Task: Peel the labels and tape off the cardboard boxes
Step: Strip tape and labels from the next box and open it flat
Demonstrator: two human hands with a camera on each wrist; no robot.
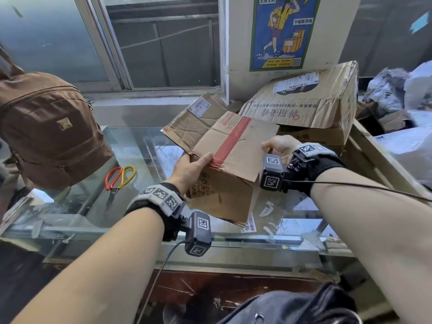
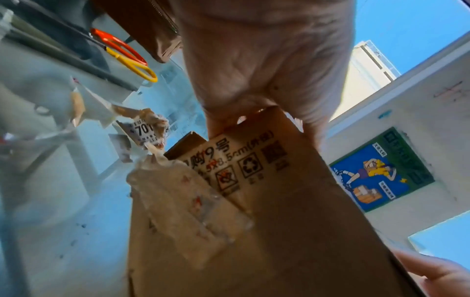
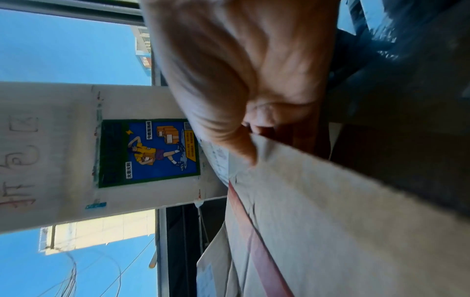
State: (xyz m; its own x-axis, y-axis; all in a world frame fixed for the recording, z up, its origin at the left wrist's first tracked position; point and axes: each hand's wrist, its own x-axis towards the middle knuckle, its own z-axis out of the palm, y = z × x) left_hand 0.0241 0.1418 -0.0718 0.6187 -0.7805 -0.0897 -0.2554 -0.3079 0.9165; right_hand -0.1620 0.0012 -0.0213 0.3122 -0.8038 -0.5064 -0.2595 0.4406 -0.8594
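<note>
Above the glass worktop (image 1: 131, 141), head view: your left hand (image 1: 190, 168) and right hand (image 1: 279, 146) grip opposite edges of the cardboard box (image 1: 236, 146), red tape (image 1: 231, 139) across it. Left wrist: fingers (image 2: 216, 122) clamp a printed flap. Right wrist: thumb pinches the box edge.

- Brown cardboard box (image 1: 230, 146), red tape stripe (image 1: 233, 139) beside the left thumb.
- Scissors (image 1: 118, 183): 1 red handle, 1 yellow.
- Brown backpack (image 1: 46, 129).
- Blue poster (image 1: 284, 31), green border, yellow-shirted figure.
</note>
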